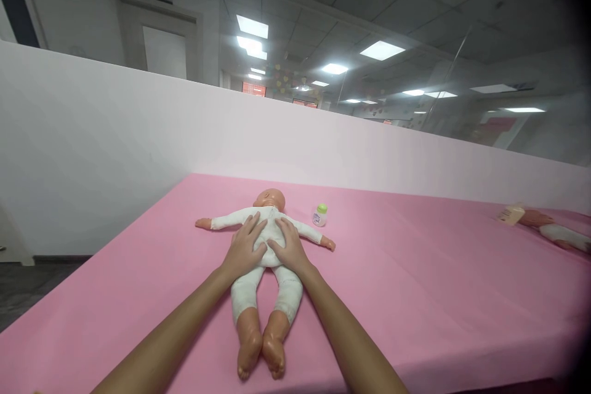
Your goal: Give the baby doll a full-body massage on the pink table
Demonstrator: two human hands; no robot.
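A baby doll (268, 258) in a white cloth suit lies on the pink-covered table, its head away from me and its bare feet towards me. Its arms stretch out to both sides. My left hand (243, 249) rests flat on the left side of the doll's torso, fingers spread. On the right side of the torso lies my right hand (290, 247), also flat with its fingers apart. Both thumbs point inward over the belly, close together. Neither hand grips anything. Just past the doll's right-hand arm stands a small jar (319, 215) with a green lid.
Pink sheeting (392, 277) covers the table. At the far right lie another doll (561, 235), partly cut off, and a pale yellowish object (511, 215) beside it. A low white wall (295, 141) borders the table's back edge, with glass above it.
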